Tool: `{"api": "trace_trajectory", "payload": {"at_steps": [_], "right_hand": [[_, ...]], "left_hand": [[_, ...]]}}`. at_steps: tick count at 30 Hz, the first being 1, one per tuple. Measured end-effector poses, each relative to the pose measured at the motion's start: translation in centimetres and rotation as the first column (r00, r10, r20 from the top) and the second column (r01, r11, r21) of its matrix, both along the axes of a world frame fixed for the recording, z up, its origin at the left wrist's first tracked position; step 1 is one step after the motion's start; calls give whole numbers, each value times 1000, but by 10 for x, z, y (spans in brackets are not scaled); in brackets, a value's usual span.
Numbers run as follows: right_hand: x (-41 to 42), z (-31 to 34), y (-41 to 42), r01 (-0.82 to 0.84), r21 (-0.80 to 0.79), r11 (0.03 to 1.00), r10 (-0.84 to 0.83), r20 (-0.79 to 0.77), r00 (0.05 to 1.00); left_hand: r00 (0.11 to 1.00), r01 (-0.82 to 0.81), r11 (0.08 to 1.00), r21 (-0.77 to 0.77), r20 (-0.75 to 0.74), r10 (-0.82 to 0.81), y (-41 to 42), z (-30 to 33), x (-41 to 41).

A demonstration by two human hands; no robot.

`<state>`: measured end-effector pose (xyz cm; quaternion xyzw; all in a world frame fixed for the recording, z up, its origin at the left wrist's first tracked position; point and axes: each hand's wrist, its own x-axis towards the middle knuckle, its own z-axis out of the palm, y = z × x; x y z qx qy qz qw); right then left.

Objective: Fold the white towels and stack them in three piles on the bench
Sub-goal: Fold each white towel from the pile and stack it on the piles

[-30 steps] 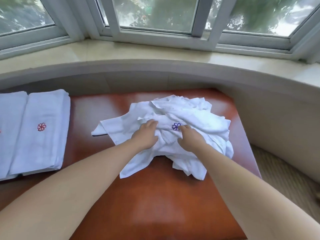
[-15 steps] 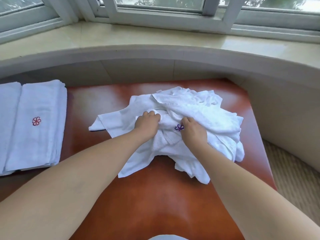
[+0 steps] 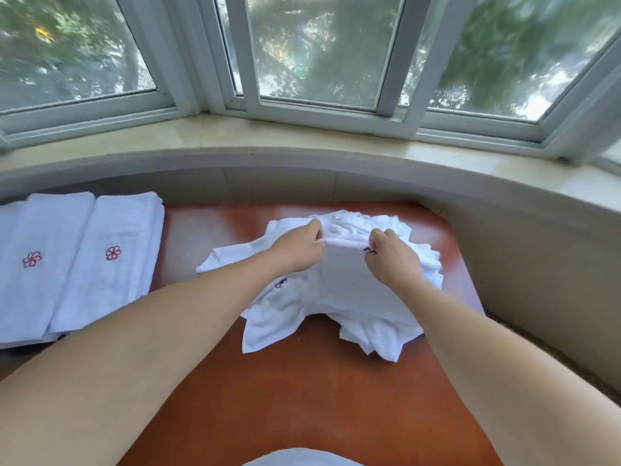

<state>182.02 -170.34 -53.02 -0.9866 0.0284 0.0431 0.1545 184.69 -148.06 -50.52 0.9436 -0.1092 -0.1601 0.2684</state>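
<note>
At the far left, two folded stacks of white towels lie side by side on the bench (image 3: 302, 381). The outer stack (image 3: 43, 264) runs off the left edge of the view, and the inner stack (image 3: 117, 257) touches it along one long side. Each shows a red flower mark on top. The right edge of the inner stack ends well short of the loose pile, leaving a bare strip of red-brown bench between them. A wide bare stretch of bench also lies nearer the person, below the pile.

The left hand (image 3: 297, 247) is raised over the left part of the loose towel pile (image 3: 336, 297). Its fingers are curled and pinch the top edge of one towel (image 3: 346, 274), which hangs from that edge down toward the heap. The right hand (image 3: 391, 260) pinches the same edge a little to the right, fingers curled, just beside a purple embroidered mark. The edge runs taut between the two hands.

The pile reaches close to the bench's right edge, and its back lies near the curved grey wall (image 3: 336, 183) under the stone windowsill (image 3: 302, 136). Right of the bench, a narrow strip of floor shows beside the wall. A white rounded shape sits at the bottom edge of the view; what it is cannot be told.
</note>
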Motion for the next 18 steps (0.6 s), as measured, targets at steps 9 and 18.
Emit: {"api": "trace_trajectory", "payload": {"at_steps": [9,18], "right_hand": [[-33,171,17,58,111,992,-90,307,947],[-78,247,66,-47,334,941,-106,425,899]], "left_hand": [[927,-8,956,-295,355,118,17,157,-37],[837,-4,938,-348,511,193,73,219,-88]]}}
